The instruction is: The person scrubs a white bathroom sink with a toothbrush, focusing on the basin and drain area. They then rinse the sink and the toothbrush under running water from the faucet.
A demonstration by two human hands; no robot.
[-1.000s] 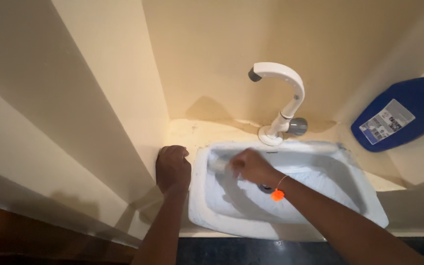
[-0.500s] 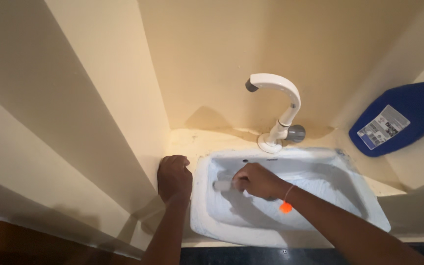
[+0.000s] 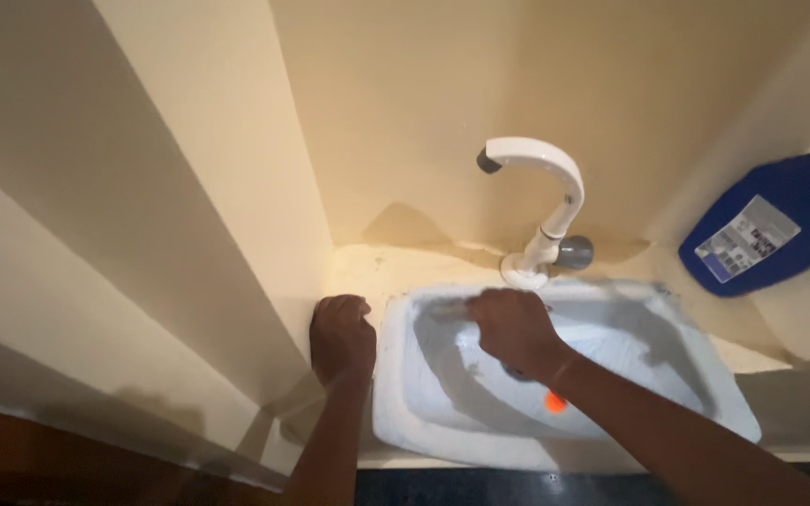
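Down in the lower middle of the frame sits the white sink [image 3: 705,375], a rectangular basin whose long axis runs left to right across the picture. The right hand [image 3: 510,328] is inside it, over the upper-left part of the bowl, fingers curled down against the basin's back wall; something pale and blurred pokes out to the left of the knuckles, and I cannot tell what it is or whether the hand is pinching it. So the right hand is the one on the basin, reaching in from the lower right.

The left hand [image 3: 342,337] is balled into a loose fist, resting just off the sink's left rim where the cream ledge [image 3: 367,267] meets the wall, touching the basin's edge or nearly so.

An orange spot [image 3: 555,402] shows at the right wrist, near the drain. Behind the basin, upper centre, a white curved tap [image 3: 546,201] arches to the left. At the right edge leans a blue bottle [image 3: 780,230] with a pale label. Cream walls close in tightly on the left and behind.
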